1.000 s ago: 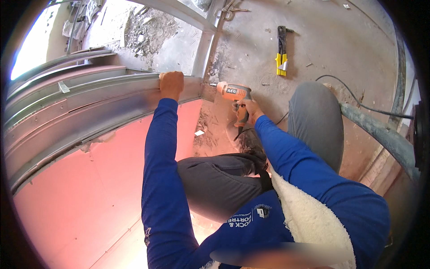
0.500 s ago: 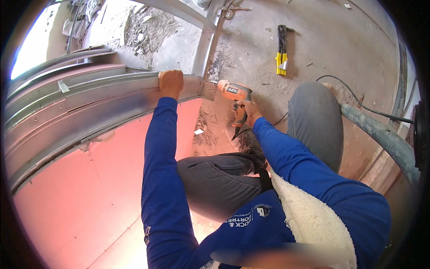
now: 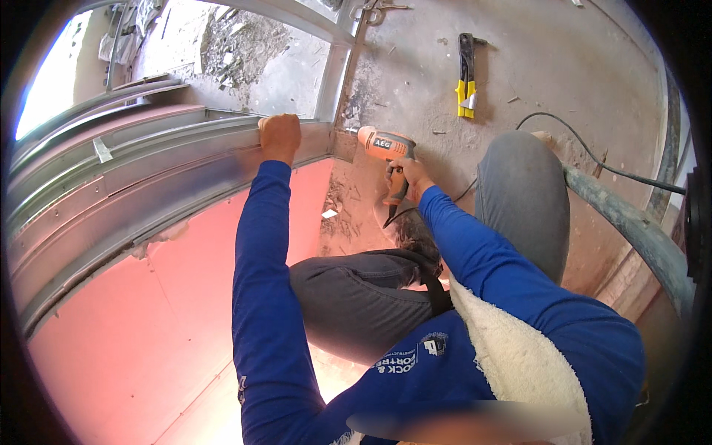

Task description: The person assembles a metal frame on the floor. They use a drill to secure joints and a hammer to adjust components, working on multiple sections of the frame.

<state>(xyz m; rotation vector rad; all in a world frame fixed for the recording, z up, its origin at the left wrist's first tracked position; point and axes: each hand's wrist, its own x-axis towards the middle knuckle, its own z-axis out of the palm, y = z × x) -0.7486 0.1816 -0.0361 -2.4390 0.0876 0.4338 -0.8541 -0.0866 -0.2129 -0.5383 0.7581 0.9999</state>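
An orange and grey power drill [image 3: 387, 145] is in my right hand [image 3: 412, 175], with the fingers wrapped round its handle. Its nose points left, and the tip meets or nearly meets the metal frame [image 3: 320, 139] close to the corner post; I cannot tell whether it touches. My left hand [image 3: 280, 138] is closed over the frame's top edge, a short way left of the drill. The cord leaves the bottom of the drill handle and passes behind my right forearm.
A hand riveter [image 3: 466, 78] with yellow grips lies on the dusty floor beyond the drill. Scissors [image 3: 377, 10] lie at the far edge. A thick grey pipe [image 3: 630, 222] and a black cable [image 3: 593, 159] run at the right. Pink-lit board [image 3: 126, 319] stretches below the frame.
The drill has shifted very slightly left and down in the picture. Both hands keep their grips.
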